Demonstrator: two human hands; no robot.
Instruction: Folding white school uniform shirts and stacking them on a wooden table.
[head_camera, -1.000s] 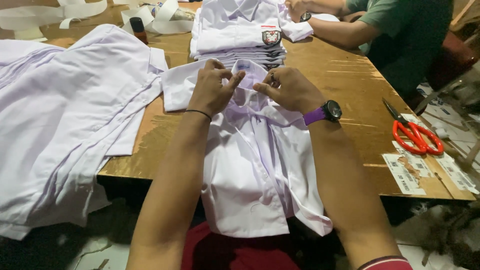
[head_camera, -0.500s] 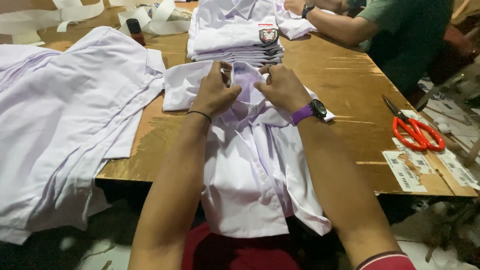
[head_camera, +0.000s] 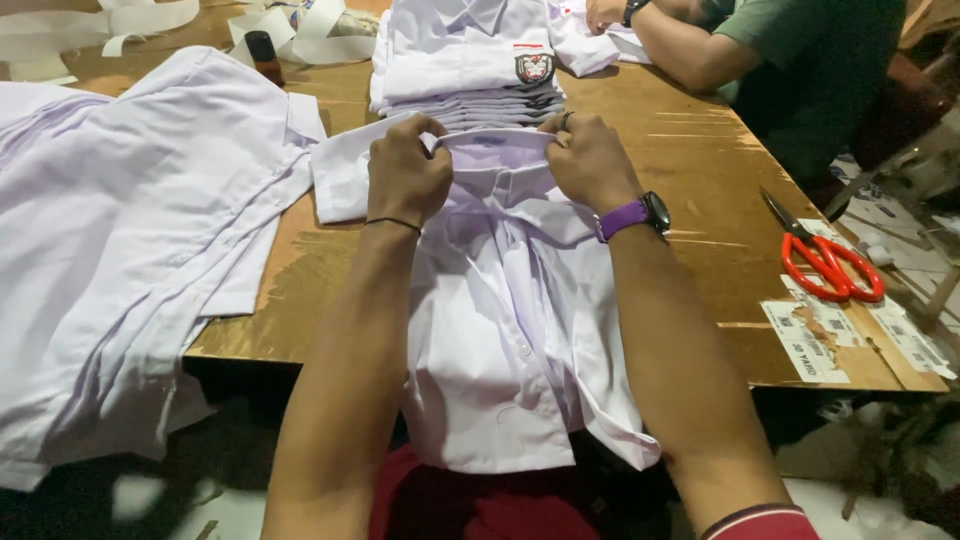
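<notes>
Hands, two, bare, both closed on one garment. Left hand (head_camera: 408, 170), thin dark band at the wrist, fingers curled tight around the collar edge of a white short-sleeved cotton shirt (head_camera: 500, 340). Right hand (head_camera: 590, 160), ring on one finger and purple-strapped wristwatch (head_camera: 632, 215) on the wrist, likewise clenched on the same collar edge, so that the collar runs taut between the two fists.

Shirt: lies front up on a brown wooden worktop (head_camera: 690, 190), collar away from the person, lower half hanging over the near edge onto the person's lap; one sleeve spread flat to the left of the left hand.

Stack of folded white shirts (head_camera: 470, 65), topmost with a dark shield-shaped badge on its pocket: just beyond the hands, touching or nearly touching the held collar.

Heap of loose white shirts (head_camera: 120, 250): left, draped over the worktop's edge.

Small dark bottle (head_camera: 264, 55) and curled white paper strips (head_camera: 320, 20): far left end.

Red-handled scissors (head_camera: 825, 260): right, well apart from the hands, beside white printed paper labels (head_camera: 805, 340) at the near right corner.

Second person in a green top (head_camera: 800, 60): far right, forearm resting on the worktop.
</notes>
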